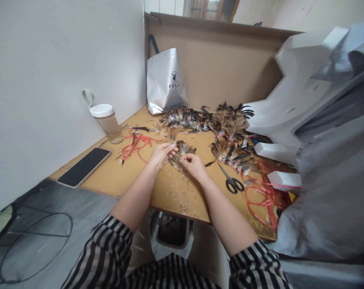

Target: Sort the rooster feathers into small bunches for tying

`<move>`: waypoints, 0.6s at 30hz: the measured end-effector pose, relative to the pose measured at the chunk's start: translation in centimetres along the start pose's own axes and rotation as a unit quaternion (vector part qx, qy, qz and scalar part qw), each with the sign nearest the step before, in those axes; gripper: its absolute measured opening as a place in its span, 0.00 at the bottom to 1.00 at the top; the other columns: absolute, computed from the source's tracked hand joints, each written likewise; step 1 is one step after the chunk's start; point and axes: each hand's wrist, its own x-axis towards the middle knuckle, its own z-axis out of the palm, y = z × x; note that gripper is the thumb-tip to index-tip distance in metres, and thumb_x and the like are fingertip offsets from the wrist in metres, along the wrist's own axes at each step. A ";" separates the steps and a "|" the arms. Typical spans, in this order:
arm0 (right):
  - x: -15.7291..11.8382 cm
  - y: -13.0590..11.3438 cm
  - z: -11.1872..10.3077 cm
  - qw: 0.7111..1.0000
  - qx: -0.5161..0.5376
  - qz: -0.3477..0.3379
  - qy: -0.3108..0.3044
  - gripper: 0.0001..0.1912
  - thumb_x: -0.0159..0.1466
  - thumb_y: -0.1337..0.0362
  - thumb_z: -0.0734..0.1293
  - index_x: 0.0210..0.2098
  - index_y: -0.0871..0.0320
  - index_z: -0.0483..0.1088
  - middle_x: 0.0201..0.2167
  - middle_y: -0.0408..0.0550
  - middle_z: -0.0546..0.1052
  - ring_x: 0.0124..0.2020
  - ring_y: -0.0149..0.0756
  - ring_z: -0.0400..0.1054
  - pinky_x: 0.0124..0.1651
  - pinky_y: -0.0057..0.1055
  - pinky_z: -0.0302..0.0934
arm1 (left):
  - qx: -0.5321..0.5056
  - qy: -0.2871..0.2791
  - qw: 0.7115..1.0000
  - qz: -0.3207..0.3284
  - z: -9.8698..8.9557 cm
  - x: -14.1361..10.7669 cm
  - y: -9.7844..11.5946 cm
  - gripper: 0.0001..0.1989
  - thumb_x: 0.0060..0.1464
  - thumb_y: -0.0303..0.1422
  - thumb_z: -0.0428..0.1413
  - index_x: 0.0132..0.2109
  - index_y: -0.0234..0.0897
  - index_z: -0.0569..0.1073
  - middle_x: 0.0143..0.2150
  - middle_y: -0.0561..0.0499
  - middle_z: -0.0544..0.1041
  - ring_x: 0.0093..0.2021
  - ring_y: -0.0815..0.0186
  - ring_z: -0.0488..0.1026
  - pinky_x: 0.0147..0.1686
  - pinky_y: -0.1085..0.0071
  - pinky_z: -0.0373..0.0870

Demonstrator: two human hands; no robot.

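Between my hands, a small pile of brown feathers (pixel 184 149) lies on the tan table (pixel 166 192). My left hand (pixel 164 154) pinches a feather (pixel 173 133), whose brownish tip points up and away from me. At the near right side of the pile, my right hand (pixel 193 163) has its thumb and fingers pressed together; anything between them is too small to name. A pair of black-handled scissors (pixel 232 180) rests to the right of that hand, blades pointing away. Beyond the hands, larger heaps of dark and brown feathers (pixel 228 120) run along the table's back.
Red cords (pixel 136 144) lie left, more red strips (pixel 263 196) right. A phone (pixel 84 166) and a lidded cup (pixel 106 122) stand by the left wall. A silver bag (pixel 165 82) leans at the back. White foam pieces (pixel 284 180) edge the right; a bin (pixel 172 229) sits below.
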 end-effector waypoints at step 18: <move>-1.4 -2.3 0.6 0.950 -0.298 -0.016 -0.088 0.09 0.53 0.66 0.61 0.24 0.58 0.73 0.22 0.47 0.74 0.24 0.31 0.64 0.27 0.26 0.50 | -0.034 0.003 0.999 0.014 -3.4 1.1 -0.2 0.12 0.38 0.33 0.63 0.30 0.29 0.73 0.26 0.50 0.74 0.21 0.79 0.65 0.18 0.84 0.59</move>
